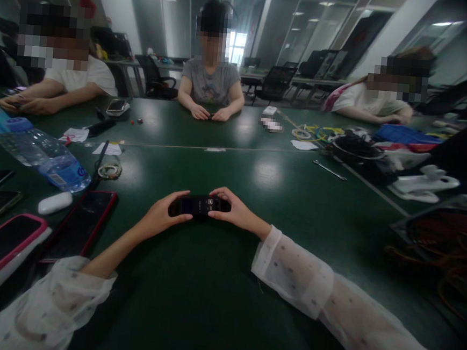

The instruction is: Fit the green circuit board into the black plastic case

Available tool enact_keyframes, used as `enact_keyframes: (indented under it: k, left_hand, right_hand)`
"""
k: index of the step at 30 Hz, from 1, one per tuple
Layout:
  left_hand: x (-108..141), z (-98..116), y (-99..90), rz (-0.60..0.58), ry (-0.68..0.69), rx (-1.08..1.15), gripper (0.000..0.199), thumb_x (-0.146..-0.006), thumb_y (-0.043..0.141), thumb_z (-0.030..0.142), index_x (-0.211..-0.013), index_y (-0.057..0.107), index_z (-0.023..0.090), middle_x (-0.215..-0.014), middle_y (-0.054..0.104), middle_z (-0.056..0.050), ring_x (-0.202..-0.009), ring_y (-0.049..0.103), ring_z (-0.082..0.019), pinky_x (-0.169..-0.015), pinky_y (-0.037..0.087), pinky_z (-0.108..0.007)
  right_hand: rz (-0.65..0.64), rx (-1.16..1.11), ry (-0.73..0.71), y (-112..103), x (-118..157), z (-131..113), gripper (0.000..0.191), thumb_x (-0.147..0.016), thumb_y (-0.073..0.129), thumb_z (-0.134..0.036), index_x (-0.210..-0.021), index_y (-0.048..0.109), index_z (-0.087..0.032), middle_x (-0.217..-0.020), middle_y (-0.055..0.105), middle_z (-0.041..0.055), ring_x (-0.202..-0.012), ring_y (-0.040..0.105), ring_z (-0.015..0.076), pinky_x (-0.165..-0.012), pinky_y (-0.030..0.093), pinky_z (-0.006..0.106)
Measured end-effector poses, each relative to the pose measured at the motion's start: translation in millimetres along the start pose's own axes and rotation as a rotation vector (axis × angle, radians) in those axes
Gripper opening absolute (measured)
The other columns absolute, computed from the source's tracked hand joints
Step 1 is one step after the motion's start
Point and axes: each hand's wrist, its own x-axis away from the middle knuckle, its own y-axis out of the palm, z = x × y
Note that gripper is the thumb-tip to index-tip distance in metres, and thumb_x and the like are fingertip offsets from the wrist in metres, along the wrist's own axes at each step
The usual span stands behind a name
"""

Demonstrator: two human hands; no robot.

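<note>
At center, both hands (200, 210) gripping black device (198, 205)

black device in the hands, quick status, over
Left hand and right hand gripping opposite ends. Black device held sideways, low over or on green table, can't tell which. Nothing between hands but the device.

Head-high view, forward and down

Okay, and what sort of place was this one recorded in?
Probably a shared office or workshop: mesh-backed office chairs stand before glass partitions, and a wrench and a heap of cables lie on the long green table.
</note>
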Motion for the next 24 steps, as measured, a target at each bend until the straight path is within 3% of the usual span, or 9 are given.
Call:
enact_keyframes:
  k: [8,13,17,21,24]
  left_hand:
    - [-0.6,-2.3,-1.1,-0.015,0.035,-0.003,0.071,-0.077,0.071,0.040,-0.139,0.041,0.027,-0.139,0.051,-0.010,-0.125,0.051,-0.028,-0.103,0.041,-0.049]
    - [-1.6,-6.5,-0.8,0.011,0.067,0.027,0.058,-0.080,0.068,0.033,-0.134,0.046,0.025,-0.133,0.056,-0.009,-0.122,0.054,-0.026,-0.103,0.041,-0.049]
    - [-2.0,-7.9,0.2,0.015,0.066,0.024,0.057,-0.081,0.068,0.034,-0.133,0.047,0.025,-0.130,0.058,-0.009,-0.119,0.056,-0.025,-0.102,0.043,-0.048]
    - [-2.3,-7.8,1.0,0.045,0.065,-0.016,0.057,-0.080,0.069,0.036,-0.131,0.049,0.024,-0.129,0.058,-0.009,-0.118,0.056,-0.026,-0.102,0.043,-0.047]
    - [-2.0,-5.8,0.4,0.058,0.074,-0.035,0.056,-0.080,0.068,0.038,-0.132,0.049,0.024,-0.127,0.058,-0.008,-0.116,0.057,-0.025,-0.101,0.044,-0.047]
  right_hand:
    - [0.021,0.082,0.009,1.2,0.0,3.5,0.052,-0.077,0.071,-0.042,-0.120,0.049,-0.026,-0.117,0.056,0.0057,-0.110,0.057,0.0234,-0.099,0.043,0.051]
    - [0.059,0.182,0.006,1.6,0.5,8.8,0.053,-0.079,0.068,-0.046,-0.125,0.049,-0.029,-0.123,0.052,0.0068,-0.115,0.052,0.0257,-0.100,0.042,0.053]
    - [0.095,0.276,-0.063,3.2,2.2,5.4,0.050,-0.083,0.063,-0.045,-0.128,0.047,-0.030,-0.127,0.050,0.0066,-0.123,0.045,0.0259,-0.104,0.039,0.052]
    - [0.121,0.284,-0.158,5.5,3.4,-0.3,0.057,-0.087,0.060,-0.038,-0.138,0.036,-0.032,-0.132,0.048,0.0064,-0.125,0.045,0.0250,-0.106,0.038,0.051]
    - [0.118,0.295,-0.208,6.6,3.4,-1.8,0.060,-0.082,0.067,-0.036,-0.136,0.039,-0.032,-0.132,0.049,0.0059,-0.124,0.046,0.0250,-0.105,0.040,0.050]
